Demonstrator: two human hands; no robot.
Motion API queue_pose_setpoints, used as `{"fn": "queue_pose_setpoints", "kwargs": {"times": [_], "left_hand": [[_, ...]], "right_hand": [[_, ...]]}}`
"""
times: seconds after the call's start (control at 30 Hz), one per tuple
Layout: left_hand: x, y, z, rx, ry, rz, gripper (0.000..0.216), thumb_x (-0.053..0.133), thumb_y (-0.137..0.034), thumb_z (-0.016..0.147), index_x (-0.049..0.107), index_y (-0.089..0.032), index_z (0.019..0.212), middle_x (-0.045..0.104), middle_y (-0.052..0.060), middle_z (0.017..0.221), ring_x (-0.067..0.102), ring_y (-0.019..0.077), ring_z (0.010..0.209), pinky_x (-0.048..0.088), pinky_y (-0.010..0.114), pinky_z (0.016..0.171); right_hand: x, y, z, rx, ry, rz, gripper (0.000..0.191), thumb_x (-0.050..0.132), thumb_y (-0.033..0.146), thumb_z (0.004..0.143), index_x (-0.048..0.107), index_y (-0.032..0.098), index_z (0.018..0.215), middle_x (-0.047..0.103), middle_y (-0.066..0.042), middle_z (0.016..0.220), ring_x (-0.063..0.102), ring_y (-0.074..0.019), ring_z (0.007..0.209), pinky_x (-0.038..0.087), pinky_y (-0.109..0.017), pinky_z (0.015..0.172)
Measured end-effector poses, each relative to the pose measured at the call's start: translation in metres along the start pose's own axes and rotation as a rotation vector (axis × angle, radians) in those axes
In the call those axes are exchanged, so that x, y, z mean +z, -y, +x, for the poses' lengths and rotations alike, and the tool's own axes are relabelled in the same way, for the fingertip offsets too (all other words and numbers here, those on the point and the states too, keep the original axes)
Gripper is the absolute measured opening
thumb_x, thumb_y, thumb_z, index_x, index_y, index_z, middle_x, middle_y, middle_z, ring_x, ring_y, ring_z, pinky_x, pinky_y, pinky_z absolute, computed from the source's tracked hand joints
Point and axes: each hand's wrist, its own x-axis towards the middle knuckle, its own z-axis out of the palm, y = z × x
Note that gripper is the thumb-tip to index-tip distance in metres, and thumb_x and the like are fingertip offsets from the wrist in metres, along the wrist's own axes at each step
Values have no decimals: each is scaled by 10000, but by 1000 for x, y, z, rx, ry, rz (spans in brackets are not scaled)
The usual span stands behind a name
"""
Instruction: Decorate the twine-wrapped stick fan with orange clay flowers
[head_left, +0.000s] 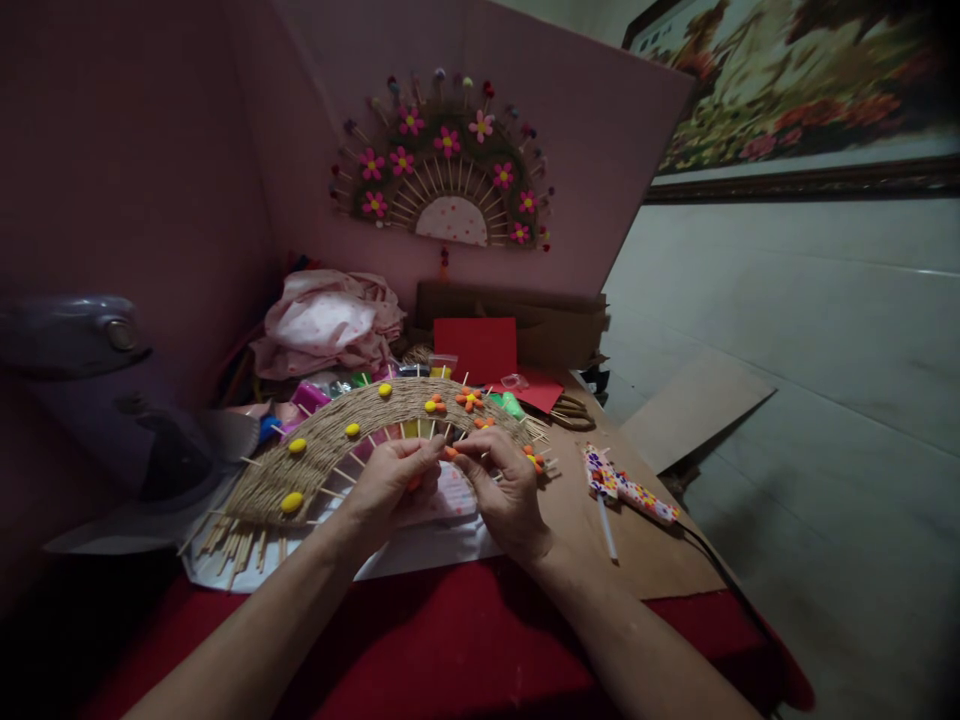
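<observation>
Head view: petal work on the woven fan

Both hands met at the fan (352,445) on the bench (645,550). Left hand (390,480) and right hand (506,490) had fingers pinched on a small orange petal (450,453). Best pressed gently, beside the sticks. No containers showed their contents clearly.

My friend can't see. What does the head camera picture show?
Two hands, left hand and right hand, pinch a small orange piece at a fan-shaped woven straw craft dotted with yellow beads. A finished flowered fan hangs on the pink wall behind.
</observation>
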Motion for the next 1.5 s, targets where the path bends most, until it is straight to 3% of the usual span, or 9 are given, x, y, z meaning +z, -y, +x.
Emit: {"fn": "queue_pose_setpoints", "kwargs": {"times": [0.13,0.67,1.1,1.37,1.5], "left_hand": [[0,-1,-2,-27,-25,25,324,706,-392,688,512,-147,602,315,-84,429,245,27,368,140,168,353],[-2,2,-2,-27,22,-26,334,680,-412,719,491,-155,620,363,-73,450,257,32,382,159,169,362],[-2,3,-1,-32,13,-33,377,688,-462,696,486,-157,604,301,-88,435,224,31,380,142,169,361],[-2,2,-1,13,-28,3,302,720,-395,680,559,-139,660,326,-83,433,248,29,387,144,170,382],[-1,1,-1,35,-29,-4,292,722,-383,680,563,-139,656,329,-82,437,241,27,391,140,177,386]], "right_hand": [[0,0,1,12,15,-12,57,593,196,841,621,198,890,590,-22,826,548,-135,755,426,-253,624],[1,2,-1,7,-18,41,21,613,184,828,625,199,821,577,-8,774,534,-125,726,425,-254,620],[1,3,-1,23,-27,59,34,621,186,818,611,199,787,567,-1,763,525,-117,703,424,-242,604],[0,0,-2,74,-41,16,108,598,232,834,623,202,934,601,-24,828,574,-138,749,461,-251,617],[-1,0,-2,6,-34,-24,131,573,215,852,660,216,950,631,-40,848,590,-156,791,479,-285,680]]}}
